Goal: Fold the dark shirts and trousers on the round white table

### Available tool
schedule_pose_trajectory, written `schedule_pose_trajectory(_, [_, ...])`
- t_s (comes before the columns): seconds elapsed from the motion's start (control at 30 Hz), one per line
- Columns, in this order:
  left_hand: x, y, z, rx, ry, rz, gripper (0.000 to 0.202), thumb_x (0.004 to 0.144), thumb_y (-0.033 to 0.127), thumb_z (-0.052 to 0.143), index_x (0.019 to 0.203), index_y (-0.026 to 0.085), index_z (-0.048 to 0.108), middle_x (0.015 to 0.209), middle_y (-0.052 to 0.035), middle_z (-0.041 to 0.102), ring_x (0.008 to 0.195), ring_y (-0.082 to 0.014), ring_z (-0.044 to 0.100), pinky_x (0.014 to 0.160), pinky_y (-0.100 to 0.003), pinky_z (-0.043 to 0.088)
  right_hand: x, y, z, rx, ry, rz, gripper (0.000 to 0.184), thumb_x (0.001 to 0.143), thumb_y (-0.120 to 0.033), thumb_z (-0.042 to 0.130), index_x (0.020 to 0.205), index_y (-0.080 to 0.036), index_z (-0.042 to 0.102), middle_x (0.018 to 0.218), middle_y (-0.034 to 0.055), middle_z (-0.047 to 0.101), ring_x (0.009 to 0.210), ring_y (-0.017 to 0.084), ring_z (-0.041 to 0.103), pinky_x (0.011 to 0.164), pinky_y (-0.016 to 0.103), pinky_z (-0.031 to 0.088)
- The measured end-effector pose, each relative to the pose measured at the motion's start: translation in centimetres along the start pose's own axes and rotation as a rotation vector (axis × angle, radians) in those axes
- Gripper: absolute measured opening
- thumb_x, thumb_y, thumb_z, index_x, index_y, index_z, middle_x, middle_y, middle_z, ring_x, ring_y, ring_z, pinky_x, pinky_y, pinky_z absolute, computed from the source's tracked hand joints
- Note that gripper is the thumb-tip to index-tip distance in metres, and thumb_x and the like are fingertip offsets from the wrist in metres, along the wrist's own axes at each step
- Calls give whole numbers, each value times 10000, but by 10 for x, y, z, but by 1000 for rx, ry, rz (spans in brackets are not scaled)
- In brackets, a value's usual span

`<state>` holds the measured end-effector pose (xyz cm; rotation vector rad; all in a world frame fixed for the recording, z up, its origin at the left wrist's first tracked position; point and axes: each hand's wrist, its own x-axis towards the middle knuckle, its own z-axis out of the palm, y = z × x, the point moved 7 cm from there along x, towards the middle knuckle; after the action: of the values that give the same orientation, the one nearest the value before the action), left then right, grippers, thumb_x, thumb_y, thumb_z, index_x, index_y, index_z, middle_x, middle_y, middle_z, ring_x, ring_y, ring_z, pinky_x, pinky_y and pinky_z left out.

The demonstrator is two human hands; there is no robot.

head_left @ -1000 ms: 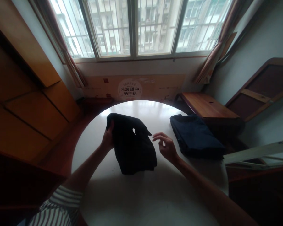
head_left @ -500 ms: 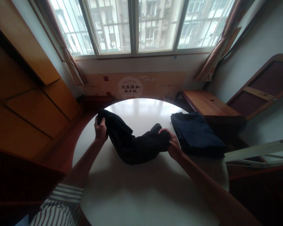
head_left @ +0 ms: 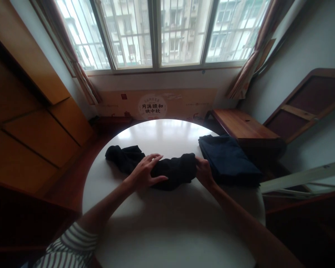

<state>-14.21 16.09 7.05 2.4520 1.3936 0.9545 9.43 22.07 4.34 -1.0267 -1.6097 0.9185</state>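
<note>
A crumpled black garment (head_left: 173, 173) stretches across the middle of the round white table (head_left: 167, 227); its exact kind I cannot make out. My right hand (head_left: 205, 170) grips the garment's right end with fingers closed round the cloth. Over the middle of the cloth is my left hand (head_left: 146, 171), thumb and fingers spread apart, holding nothing. Whether it touches the fabric I cannot tell. The garment's left end lies loose on the table beyond my left hand. Just right of my right hand rests a folded stack of dark navy cloth (head_left: 229, 160).
Behind the table's right side stands a wooden side table (head_left: 245, 124). Wooden cabinets (head_left: 39, 130) line the left wall. A barred window (head_left: 178, 33) with tied curtains is ahead. Near the table's right edge runs a pale bar (head_left: 301, 176).
My left hand has let go of the garment's left end and moved right, over its middle. That end has dropped onto the table. My right hand keeps its hold.
</note>
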Motion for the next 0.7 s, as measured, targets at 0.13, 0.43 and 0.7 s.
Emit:
schedule_pose_trajectory(0.13, [-1,-6,9,-280,-63,-98,298,864,351,677,1140,254,733,919,-86,705,886,-266,655,913,-387,465,-2,-11,-19,-31,174,-103,364,883,-476,556,647,-200,525,562,-34,401,537,121,347,495,253,277])
schedule_pose_trajectory(0.43, [-6,-33,-38,-505,369,-359,290,915,448,586,896,200,734,745,-16,637,708,-195,573,709,-284,462,-1,-37,-13,-96,102,-231,480,881,-523,597,537,-212,472,642,-5,416,605,149,411,570,290,362])
schedule_pose_trajectory(0.7, [-13,-4,-39,48,431,-77,266,897,358,642,1121,249,737,966,-105,667,930,-263,586,945,-423,447,-11,10,25,497,-67,324,392,778,-605,682,843,-221,637,639,3,603,584,186,572,512,287,464])
